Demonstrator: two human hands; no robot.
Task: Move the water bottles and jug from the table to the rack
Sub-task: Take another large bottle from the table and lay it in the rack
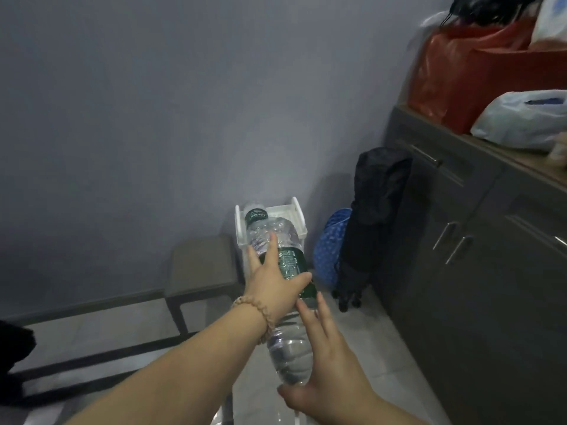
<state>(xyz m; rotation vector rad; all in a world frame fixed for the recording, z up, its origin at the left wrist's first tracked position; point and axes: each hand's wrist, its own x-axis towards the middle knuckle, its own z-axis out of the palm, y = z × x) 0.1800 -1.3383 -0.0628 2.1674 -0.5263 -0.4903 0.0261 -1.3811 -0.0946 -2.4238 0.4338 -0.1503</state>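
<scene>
A large clear water bottle (pixel 283 250) with a green label and green cap is held tilted, cap pointing away toward the white rack (pixel 299 216) that stands on the floor by the wall. My left hand (pixel 271 282), with a bead bracelet at the wrist, wraps the bottle's middle over the label. Around the bottle's base sits my right hand (pixel 322 369), fingers spread along its side. The cap end hangs over the rack's top tier. Another bottle's clear top (pixel 254 206) shows in the rack behind the cap.
A low grey stool (pixel 201 266) stands left of the rack. A blue dotted bag (pixel 333 243) and a black bag (pixel 372 219) lean right of it. A dark cabinet (pixel 478 250) along the right carries red (pixel 460 72) and white (pixel 521 121) plastic bags.
</scene>
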